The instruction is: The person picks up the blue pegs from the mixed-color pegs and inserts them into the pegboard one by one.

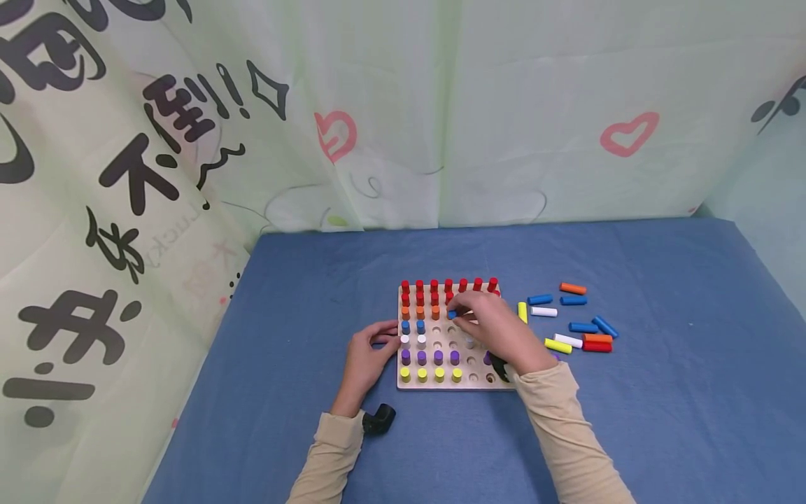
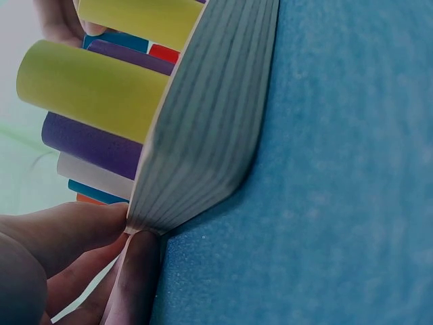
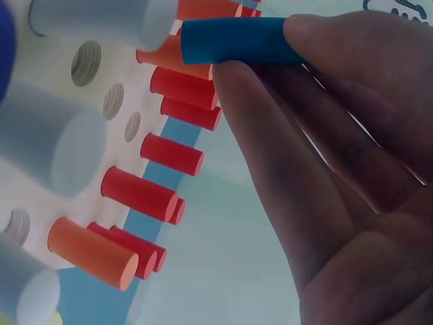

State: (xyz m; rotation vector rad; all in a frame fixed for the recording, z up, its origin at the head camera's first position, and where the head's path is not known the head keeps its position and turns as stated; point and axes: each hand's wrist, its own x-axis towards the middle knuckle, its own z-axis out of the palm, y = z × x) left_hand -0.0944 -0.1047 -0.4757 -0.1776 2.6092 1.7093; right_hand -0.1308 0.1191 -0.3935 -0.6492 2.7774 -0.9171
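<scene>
A wooden pegboard [image 1: 434,386] stands on the table, with rows of red, orange, blue, white, purple and yellow pegs upright in its holes. My left hand [image 1: 370,353] is at the board's left edge, thumb and fingertip holding it by the rim in the left wrist view. Between thumb and fingers my right hand [image 1: 500,329] pinches a blue peg [image 3: 237,40], over the middle of the board near the orange row. In the right wrist view the peg lies nearly level, above the board's face. Bare holes [image 1: 436,330] show in the blue and white rows. The right forearm hides the board's right part.
Loose pegs lie right of the board, among them an orange peg [image 1: 573,288], a blue peg [image 1: 583,327], a white peg [image 1: 543,311], a yellow peg [image 1: 557,346] and a red peg [image 1: 597,347]. A blue cloth [image 1: 302,294] covers the table; a printed curtain [image 1: 390,105] hangs behind.
</scene>
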